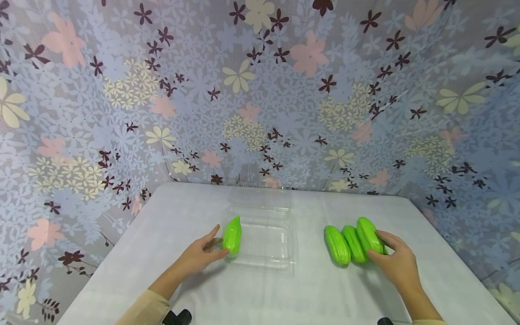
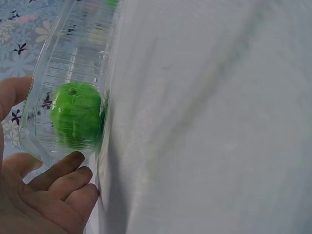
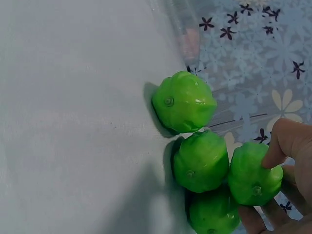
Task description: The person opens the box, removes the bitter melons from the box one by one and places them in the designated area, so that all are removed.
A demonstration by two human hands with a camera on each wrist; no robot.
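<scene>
A clear plastic container (image 1: pixel 266 264) lies on the table with its lid folded back. One glossy green ribbed toy fruit (image 1: pixel 232 236) sits at its left end, tapered tip pointing away. At that end my left hand (image 1: pixel 201 256) holds the container's side, thumb at the rim; the left wrist view shows the fruit (image 2: pixel 76 114) through the wall. To the right, my right hand (image 1: pixel 396 262) grips another green toy fruit (image 1: pixel 369 234) between thumb and fingers, slightly raised. Beside it lie more such fruits (image 3: pixel 184 102); one (image 3: pixel 214 213) is partly hidden below the held one.
A white cloth (image 1: pixel 308 289) covers the table. Floral fabric (image 1: pixel 260 113) hangs behind and around it. The folded-back clear lid (image 1: pixel 260 196) lies toward the table's far edge. Black straps or mounts (image 1: pixel 177 317) show near the wrists.
</scene>
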